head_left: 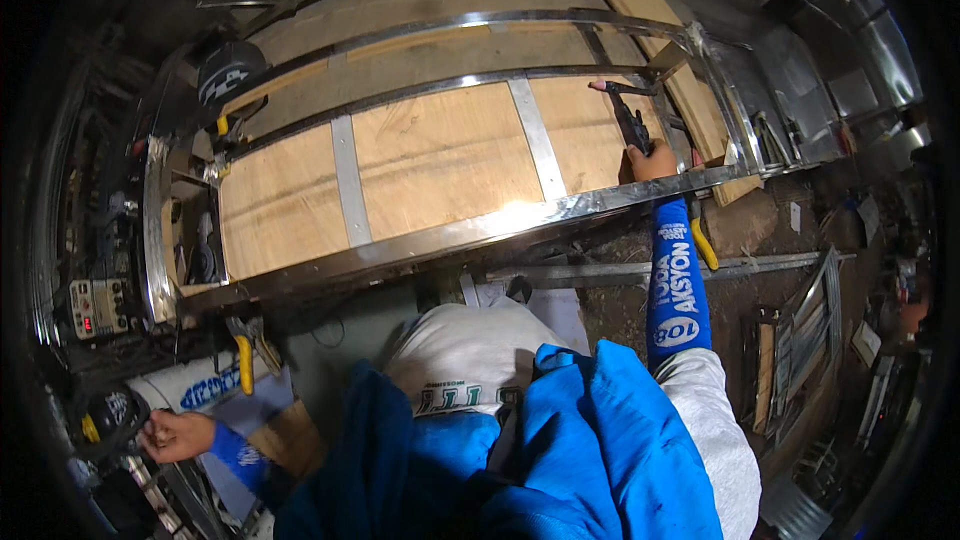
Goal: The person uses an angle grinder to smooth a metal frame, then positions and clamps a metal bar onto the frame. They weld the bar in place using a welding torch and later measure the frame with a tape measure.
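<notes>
My right hand (652,161) is closed round the black handle of a TIG welding torch (632,125) with a pinkish nozzle, held above the right end of a shiny metal frame (480,225). Inside that frame lie plywood panels (440,155), crossed by flat metal strips (536,138). Far off to the left, my left hand (178,435) has its fingers curled against the edge of a dark round object (108,418) with a yellow patch. Its fingertips are partly hidden, and what they grip cannot be made out.
Yellow-handled pliers or clamps (246,362) hang at the frame's front left, another yellow handle (704,238) at the right. A control box with a red display (97,307) stands at left. A black cap-like object (230,71) sits behind, wooden boards (690,80) lean at far right, metal frames (805,340) below.
</notes>
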`<state>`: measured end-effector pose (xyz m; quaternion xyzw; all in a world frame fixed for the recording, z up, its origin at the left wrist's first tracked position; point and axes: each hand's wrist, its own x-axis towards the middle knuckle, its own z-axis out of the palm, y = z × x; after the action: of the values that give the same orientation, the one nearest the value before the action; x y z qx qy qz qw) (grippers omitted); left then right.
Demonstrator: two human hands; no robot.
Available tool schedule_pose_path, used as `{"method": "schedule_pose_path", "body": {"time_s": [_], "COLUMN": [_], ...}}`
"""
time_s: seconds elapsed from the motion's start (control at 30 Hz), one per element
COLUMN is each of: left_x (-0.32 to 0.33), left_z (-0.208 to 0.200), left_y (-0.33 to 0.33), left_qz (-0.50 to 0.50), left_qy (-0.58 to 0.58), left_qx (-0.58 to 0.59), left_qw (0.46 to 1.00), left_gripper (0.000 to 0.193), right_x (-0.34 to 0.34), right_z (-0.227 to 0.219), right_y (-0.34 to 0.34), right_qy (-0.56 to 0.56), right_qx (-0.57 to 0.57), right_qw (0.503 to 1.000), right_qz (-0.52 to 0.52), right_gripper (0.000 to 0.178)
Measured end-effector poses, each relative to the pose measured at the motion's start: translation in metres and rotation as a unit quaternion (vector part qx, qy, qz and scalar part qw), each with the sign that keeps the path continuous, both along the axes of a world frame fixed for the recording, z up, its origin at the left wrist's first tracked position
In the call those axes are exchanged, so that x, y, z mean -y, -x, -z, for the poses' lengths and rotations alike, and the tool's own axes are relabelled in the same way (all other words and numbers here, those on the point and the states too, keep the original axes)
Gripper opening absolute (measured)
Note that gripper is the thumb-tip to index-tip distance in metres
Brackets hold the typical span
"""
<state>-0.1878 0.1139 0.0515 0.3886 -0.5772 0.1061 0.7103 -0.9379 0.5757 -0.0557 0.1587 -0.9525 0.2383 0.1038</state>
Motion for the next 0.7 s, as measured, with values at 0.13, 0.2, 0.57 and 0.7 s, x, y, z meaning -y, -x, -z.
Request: {"method": "schedule_pose_path", "body": {"time_s": [0.13, 0.2, 0.57, 0.7], "left_x": [-0.135, -0.226, -0.280, -0.252], "left_z": [0.056, 0.057, 0.083, 0.082], "left_y": [0.110, 0.203, 0.392, 0.420], "left_qz": [0.259, 0.329, 0.566, 0.637], "left_qy": [-0.214, -0.368, -0.550, -0.531], "left_qx": [-0.036, 0.072, 0.002, -0.121], "left_qw": [0.941, 0.867, 0.614, 0.545], "left_gripper": [0.021, 0.027, 0.025, 0.030], "right_x": [0.009, 0.020, -0.025, -0.085], "right_z": [-0.020, -0.045, -0.071, -0.064], "right_y": [-0.004, -0.009, -0.059, -0.085], "right_qy": [0.208, 0.312, 0.223, 0.124], "right_qx": [0.241, 0.379, 0.249, 0.170], "right_qw": [0.948, 0.869, 0.891, 0.916], "right_qz": [-0.026, -0.061, -0.308, -0.341], "right_gripper": [0.034, 0.026, 0.055, 0.061]}}
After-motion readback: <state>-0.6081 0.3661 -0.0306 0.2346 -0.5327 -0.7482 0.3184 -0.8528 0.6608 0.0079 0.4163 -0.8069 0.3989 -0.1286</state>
